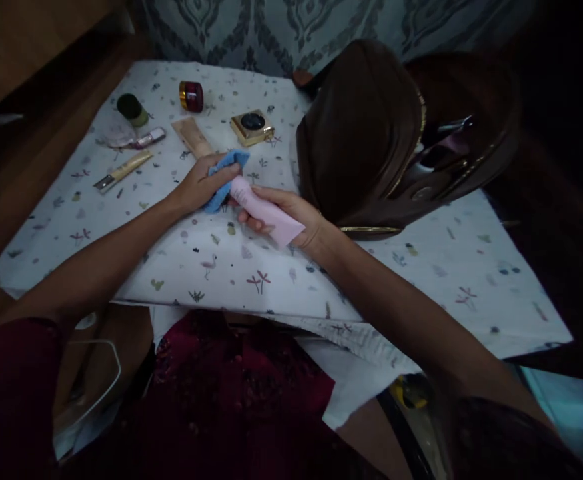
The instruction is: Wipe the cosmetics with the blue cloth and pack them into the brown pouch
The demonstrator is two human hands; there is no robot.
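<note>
My right hand (291, 212) is wrapped round a pink squeeze tube (271, 215), its flat end pointing toward me. Closed on a blue cloth (218, 195), my left hand (204, 181) presses it against the tube's far end, so that end is covered. Just beyond the left hand lies a beige tube (191, 137), its near end partly hidden by the hand. A gold compact case (252, 128) with a dark oval on its lid sits a little farther back.
An open brown leather bag (361, 140) stands at the right on the patterned tablecloth (221, 267). At the back left are a dark red jar (191, 97), a green-capped container (132, 110), a small lip gloss tube (150, 137) and a slim yellowish tube (124, 171).
</note>
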